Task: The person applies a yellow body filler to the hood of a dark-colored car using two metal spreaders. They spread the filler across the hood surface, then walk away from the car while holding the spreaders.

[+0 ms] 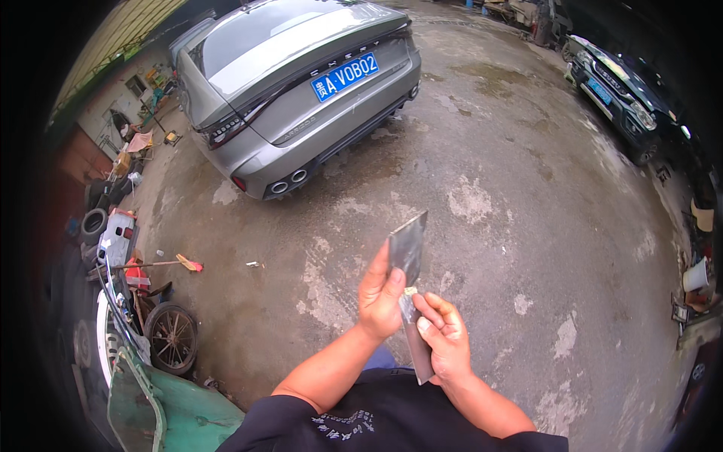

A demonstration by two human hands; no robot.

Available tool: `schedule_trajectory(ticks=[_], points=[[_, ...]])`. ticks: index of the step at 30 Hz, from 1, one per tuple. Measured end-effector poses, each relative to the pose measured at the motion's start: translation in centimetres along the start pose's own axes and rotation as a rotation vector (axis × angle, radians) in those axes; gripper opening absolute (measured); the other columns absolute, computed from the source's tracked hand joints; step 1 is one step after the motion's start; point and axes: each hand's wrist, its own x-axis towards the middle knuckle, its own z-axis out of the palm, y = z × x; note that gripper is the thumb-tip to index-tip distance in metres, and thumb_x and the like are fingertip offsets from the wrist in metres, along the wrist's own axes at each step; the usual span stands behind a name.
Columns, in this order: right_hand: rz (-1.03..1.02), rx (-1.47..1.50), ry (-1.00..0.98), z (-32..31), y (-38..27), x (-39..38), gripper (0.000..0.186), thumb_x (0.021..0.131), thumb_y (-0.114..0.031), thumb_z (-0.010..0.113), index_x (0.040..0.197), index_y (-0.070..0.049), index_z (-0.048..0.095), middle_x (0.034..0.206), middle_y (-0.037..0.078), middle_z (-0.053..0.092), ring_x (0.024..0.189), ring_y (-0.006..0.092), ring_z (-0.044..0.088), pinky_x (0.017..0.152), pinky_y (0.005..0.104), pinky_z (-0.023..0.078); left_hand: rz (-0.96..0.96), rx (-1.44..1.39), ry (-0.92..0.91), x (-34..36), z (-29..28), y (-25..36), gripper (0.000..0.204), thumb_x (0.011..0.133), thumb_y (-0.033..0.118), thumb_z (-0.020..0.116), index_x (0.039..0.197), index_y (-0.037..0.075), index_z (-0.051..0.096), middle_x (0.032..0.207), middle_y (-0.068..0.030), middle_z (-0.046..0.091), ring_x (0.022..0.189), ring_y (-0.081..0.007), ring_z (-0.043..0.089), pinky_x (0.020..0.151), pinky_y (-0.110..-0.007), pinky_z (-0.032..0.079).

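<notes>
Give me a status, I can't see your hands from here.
Left hand and right hand both grip a thin grey metal sheet, held upright at chest height. Grey car parked ahead, well apart. Nothing between.

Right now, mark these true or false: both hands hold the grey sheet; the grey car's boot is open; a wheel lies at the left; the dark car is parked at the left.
1. Both hands hold the grey sheet: true, left hand and right hand.
2. The grey car has its boot open: false, it is shut.
3. A wheel lies at the left: true.
4. The dark car is parked at the left: false, at the upper right.
</notes>
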Motion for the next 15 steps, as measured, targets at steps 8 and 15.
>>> schedule_trajectory(ticks=[8, 15], points=[[-0.227, -0.259, 0.062, -3.2, -1.1, 11.0, 0.046, 0.09, -0.002, 0.062, 0.132, -0.001, 0.045, 0.134, 0.018, 0.054, 0.127, 0.0218, 0.05, 0.107, 0.0355, 0.038, -0.238, -0.243, -0.014, 9.6, -2.2, -7.3, 0.048, 0.1, 0.006, 0.045, 0.147, 0.004, 0.035, 0.143, -0.0045, 0.046, 0.126, -0.0103, 0.042, 0.106, -0.026, 0.032], [-0.426, -0.362, 0.116, -2.2, -8.1, 24.9, 0.044, 0.092, -0.005, 0.06, 0.133, 0.0, 0.044, 0.133, 0.019, 0.054, 0.125, 0.0235, 0.052, 0.108, 0.0364, 0.037, -0.425, -0.256, -0.176, 19.4, -4.0, -11.5, 0.049, 0.101, 0.009, 0.043, 0.149, 0.006, 0.031, 0.145, -0.0048, 0.044, 0.13, -0.0126, 0.041, 0.108, -0.028, 0.03]])
